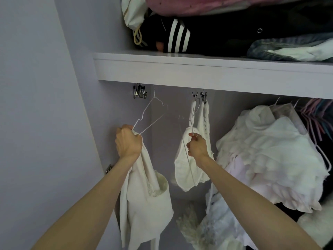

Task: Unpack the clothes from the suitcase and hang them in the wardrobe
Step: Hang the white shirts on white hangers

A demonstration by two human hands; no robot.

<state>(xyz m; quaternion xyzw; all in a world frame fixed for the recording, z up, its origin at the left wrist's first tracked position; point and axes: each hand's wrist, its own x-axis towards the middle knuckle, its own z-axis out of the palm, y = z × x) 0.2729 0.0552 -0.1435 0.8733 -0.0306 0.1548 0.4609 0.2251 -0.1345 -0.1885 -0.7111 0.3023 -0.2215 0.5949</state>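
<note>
white knits going up under the wardrobe shelf

pale lilac-grey wardrobe wall point(45, 105) fills the left side of the view, and a shelf point(198, 71) of the same colour crosses the upper half. on the shelf lies a dark pile of clothes, among them a black garment with white stripes point(177, 36) and a folded denim piece point(281, 46). below the shelf, on the right, a thick bundle of white hanging clothes point(270, 156) sits beside a few pink and dark hangers at the far edge.

both bare arms reach up from the bottom of the frame. the left hand point(128, 141) is closed in a fist, its fingers clamped around the top of a cream knitted garment point(146, 204) together with the lower wire of a white wire hanger point(152, 112); the garment hangs down from the fist, and the hanger's hook rises toward the underside of the shelf. the right hand point(197, 147), a ring on one finger, has its fingers pinched shut on the thin wire of a second hanger point(188, 159) that carries a white knitted top point(185, 170). that top's straps run up to metal hooks just under the shelf. a cluster of metal clips point(139, 92) hangs near the left wall, above the left hand.
</note>
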